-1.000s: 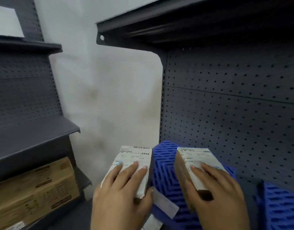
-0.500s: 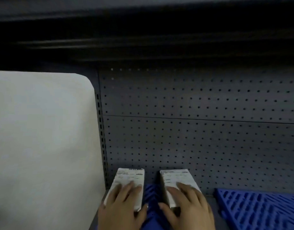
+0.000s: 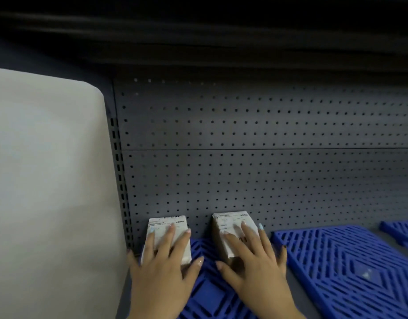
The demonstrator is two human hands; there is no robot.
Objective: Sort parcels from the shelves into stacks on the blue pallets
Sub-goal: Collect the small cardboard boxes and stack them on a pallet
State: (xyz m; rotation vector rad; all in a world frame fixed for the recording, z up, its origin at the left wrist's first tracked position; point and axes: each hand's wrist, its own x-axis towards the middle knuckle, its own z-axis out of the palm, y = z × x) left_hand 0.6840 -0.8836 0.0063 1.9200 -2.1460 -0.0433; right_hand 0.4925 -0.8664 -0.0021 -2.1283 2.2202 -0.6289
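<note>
Two small cardboard parcels with white shipping labels sit low at the back of a blue pallet (image 3: 205, 284), close to the perforated back panel. My left hand (image 3: 161, 270) lies over the left parcel (image 3: 168, 224), fingers across the label and thumb down its right side. In the same way my right hand (image 3: 253, 268) grips the right parcel (image 3: 230, 221), thumb on its left side. A gap of blue pallet shows between the two parcels. Whether the parcels rest on the pallet is hidden by my hands.
A second blue pallet (image 3: 348, 268) lies to the right on the dark shelf floor, and the corner of a third pallet (image 3: 401, 231) shows at the far right. The grey perforated back panel (image 3: 244, 176) stands behind. A dark shelf hangs overhead. A pale wall (image 3: 48, 180) fills the left.
Both hands have carried the parcels forward and down to the back of the pallet, and the parcels stand further apart. My view has swung from the aisle to face the shelf.
</note>
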